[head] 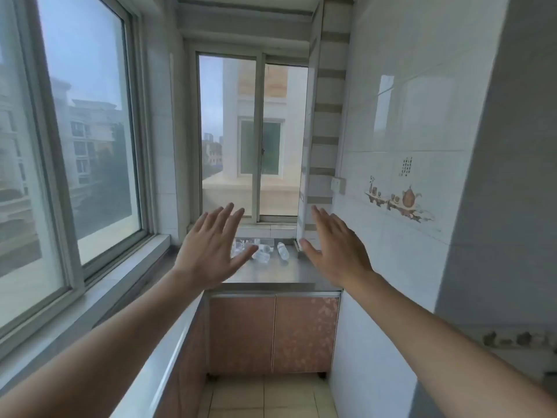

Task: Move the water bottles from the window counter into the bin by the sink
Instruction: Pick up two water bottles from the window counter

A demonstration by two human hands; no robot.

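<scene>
Several clear plastic water bottles (265, 251) lie on their sides on the steel window counter (280, 274) at the far end of the narrow room, under the end window. One bottle (282, 251) lies apart to the right of the pile. My left hand (211, 248) is raised in front of the pile's left part, fingers spread, holding nothing. My right hand (334, 245) is held up to the right of the bottles, also spread and empty. Both hands are well short of the counter. No bin or sink is in view.
Brown cabinet doors (274, 333) sit under the counter. A long counter ledge (168, 342) and a large window (75, 140) run along the left. A tiled wall (401, 164) with a socket (338, 184) closes the right. Tiled floor (268, 399) leads ahead.
</scene>
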